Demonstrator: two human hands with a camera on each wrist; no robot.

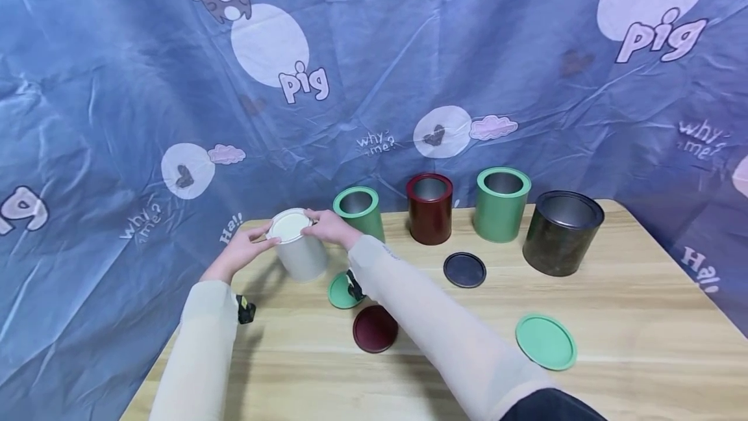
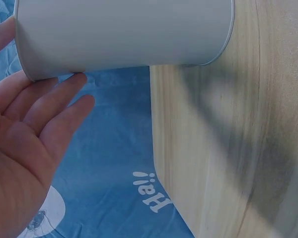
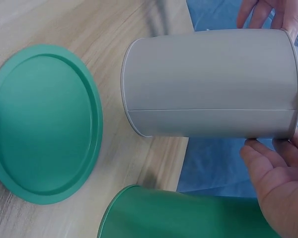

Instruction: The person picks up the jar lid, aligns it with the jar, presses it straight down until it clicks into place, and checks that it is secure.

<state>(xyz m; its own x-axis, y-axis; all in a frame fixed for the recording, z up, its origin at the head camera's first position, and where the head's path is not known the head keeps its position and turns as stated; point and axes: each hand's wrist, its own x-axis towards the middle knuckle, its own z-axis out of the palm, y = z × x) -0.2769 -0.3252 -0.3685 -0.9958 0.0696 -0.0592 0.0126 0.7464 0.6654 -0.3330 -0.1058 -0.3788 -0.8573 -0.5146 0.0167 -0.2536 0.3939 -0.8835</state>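
Observation:
A white can (image 1: 302,260) stands upright at the table's far left, with a white lid (image 1: 290,225) on its top. My left hand (image 1: 242,250) holds the can's upper rim from the left, thumb over the lid's edge and fingers against the side. From the right, my right hand (image 1: 332,229) grips the same rim, its thumb on the lid. In the left wrist view the left fingertips (image 2: 78,79) touch the can's wall near the top. The right wrist view shows both hands round that end and a seam along the can's wall.
Behind and right stand an open small green can (image 1: 367,221), dark red can (image 1: 430,219), larger green can (image 1: 501,216) and black can (image 1: 558,242). Lids lie on the table: small green (image 1: 339,292), dark red (image 1: 375,329), black (image 1: 465,269), larger green (image 1: 546,341). A blue curtain (image 1: 374,83) hangs behind.

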